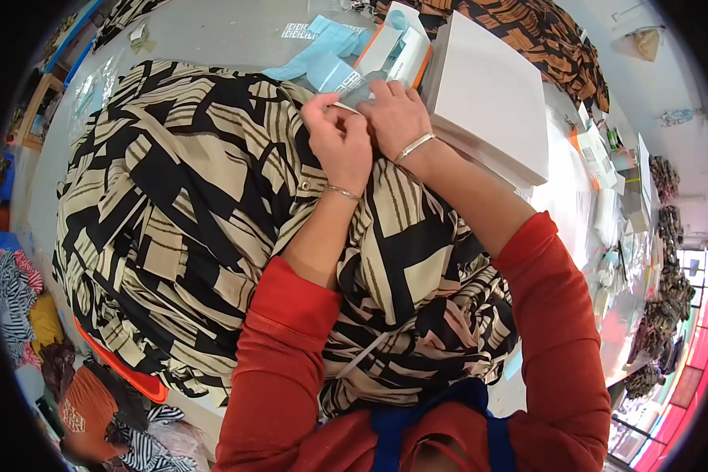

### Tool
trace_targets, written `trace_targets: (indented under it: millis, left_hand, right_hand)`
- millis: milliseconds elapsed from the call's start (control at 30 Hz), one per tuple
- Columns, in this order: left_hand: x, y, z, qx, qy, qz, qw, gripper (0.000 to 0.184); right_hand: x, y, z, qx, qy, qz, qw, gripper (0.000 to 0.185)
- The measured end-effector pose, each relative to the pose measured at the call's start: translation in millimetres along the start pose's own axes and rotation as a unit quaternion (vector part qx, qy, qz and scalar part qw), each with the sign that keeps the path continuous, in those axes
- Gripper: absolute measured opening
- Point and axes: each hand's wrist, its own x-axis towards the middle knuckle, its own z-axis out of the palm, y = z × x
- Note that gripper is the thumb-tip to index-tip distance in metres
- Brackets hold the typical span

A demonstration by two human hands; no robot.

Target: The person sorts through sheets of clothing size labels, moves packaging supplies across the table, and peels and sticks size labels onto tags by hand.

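Observation:
A large heap of black and beige patterned garments (189, 189) covers the table in front of me, with a small round button or snap visible on the cloth. At the heap's far edge, my left hand (340, 148) is closed in a pinch on the patterned fabric, beside a thin pale strip. Close against it, my right hand (400, 118) has its fingers curled down over the same dark edge of cloth. The fingertips partly hide what lies between them. Just beyond the hands are light blue printed strips (334, 73) and an opened white and orange box (397, 51).
A thick white stack, perhaps paper or a box (492, 90), stands right of my hands. Brown and black patterned cloth (527, 35) lies behind it. Another small box (595, 157) sits at the right. Below left are an orange tub rim (126, 370) and piled clothes (94, 401).

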Motion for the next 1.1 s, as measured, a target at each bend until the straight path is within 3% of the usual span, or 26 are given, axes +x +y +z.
trace_targets:
  millis: [100, 233, 267, 300, 367, 433, 467, 500, 533, 600, 733, 867, 967, 1100]
  left_hand:
    - [2.4, 5.5, 0.9, -0.133, 0.039, -0.039, 0.990, 0.032]
    - [7.5, -5.8, -2.1, -0.104, 0.037, -0.033, 0.993, 0.027]
    - [11.4, -21.1, -4.4, -0.072, 0.036, 0.003, 0.997, 0.025]
    - [13.1, -22.8, -5.3, 0.055, -0.008, 0.040, 0.998, 0.024]
    - [14.2, -24.4, -7.3, 0.304, -0.094, 0.109, 0.942, 0.023]
    - [12.7, -24.6, -6.2, 0.393, -0.164, 0.149, 0.892, 0.021]
    - [9.7, -31.3, -6.7, 0.437, -0.188, 0.159, 0.865, 0.022]
    - [8.6, -32.2, -6.9, 0.480, -0.212, 0.168, 0.835, 0.023]
    - [11.9, -33.4, -6.9, 0.529, -0.284, 0.101, 0.793, 0.027]
    - [19.1, -23.0, -2.9, 0.551, -0.311, 0.028, 0.774, 0.027]
    - [28.1, -24.3, 3.2, 0.564, -0.301, -0.037, 0.768, 0.027]
    - [58.3, -28.4, 18.3, 0.592, -0.344, 0.029, 0.728, 0.028]
    - [83.5, -75.7, 22.9, 0.542, -0.366, 0.149, 0.742, 0.033]
    - [87.1, -96.1, 24.4, 0.606, -0.331, 0.151, 0.708, 0.038]
  right_hand:
    - [4.2, 5.5, 7.9, 0.060, 0.104, -0.004, 0.993, 0.012]
    - [20.1, 29.1, -13.9, 0.132, 0.137, 0.094, 0.977, 0.014]
    - [27.0, 35.6, -25.5, 0.108, 0.118, 0.157, 0.975, 0.019]
    - [36.5, 51.7, -27.8, 0.126, 0.127, 0.160, 0.971, 0.022]
    - [40.7, 70.7, -46.5, 0.207, 0.130, 0.217, 0.945, 0.026]
    - [43.7, 91.0, -53.5, 0.230, 0.144, 0.257, 0.927, 0.033]
    - [47.5, 90.7, -70.2, 0.184, 0.110, 0.231, 0.949, 0.043]
    - [46.6, 88.3, -78.4, 0.216, 0.166, 0.211, 0.939, 0.037]
    - [44.3, 85.5, -84.3, 0.248, 0.221, 0.190, 0.924, 0.032]
    - [41.0, 91.1, -84.9, 0.299, 0.284, 0.147, 0.899, 0.025]
    - [35.3, 91.5, -94.5, 0.349, 0.308, 0.204, 0.861, 0.026]
    - [20.0, 95.2, -93.5, 0.337, 0.292, 0.232, 0.865, 0.027]
    - [12.6, 110.6, -71.0, 0.362, 0.283, 0.249, 0.853, 0.032]
    - [8.9, 120.1, -62.9, 0.400, 0.291, 0.207, 0.844, 0.028]
